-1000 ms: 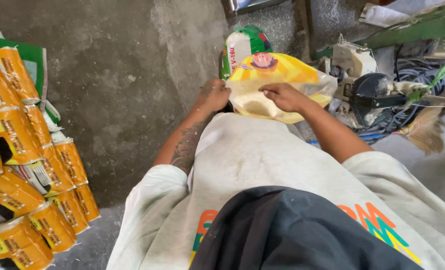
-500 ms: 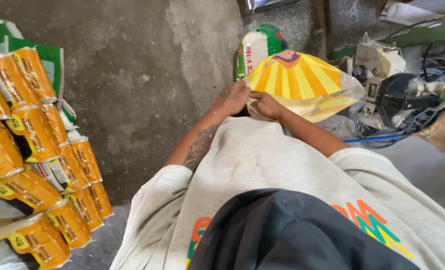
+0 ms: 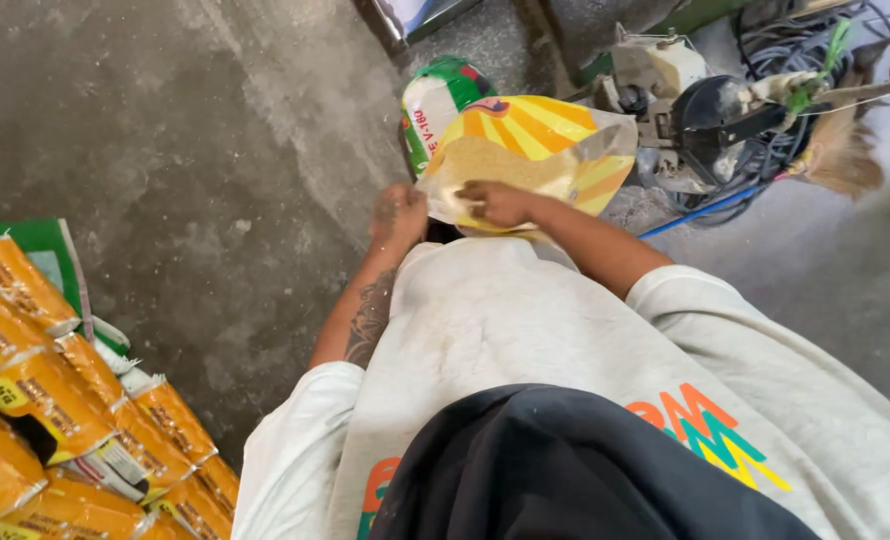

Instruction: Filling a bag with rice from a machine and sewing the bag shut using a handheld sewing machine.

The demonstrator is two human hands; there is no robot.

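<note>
Both hands grasp a yellow pouch (image 3: 540,150) held out in front of the body above the concrete floor (image 3: 185,160): the left hand (image 3: 400,213) clenches its lower left edge, and the right hand (image 3: 500,203) pinches the clear lower part from the front, so the pouch rises up and to the right of the grips. A green-and-white sack (image 3: 433,105) stands just behind the pouch, with a machine (image 3: 695,110) and broom (image 3: 845,150) towards the floor's far right corner. Orange packets (image 3: 55,420) lie stacked at its near left edge.
</note>
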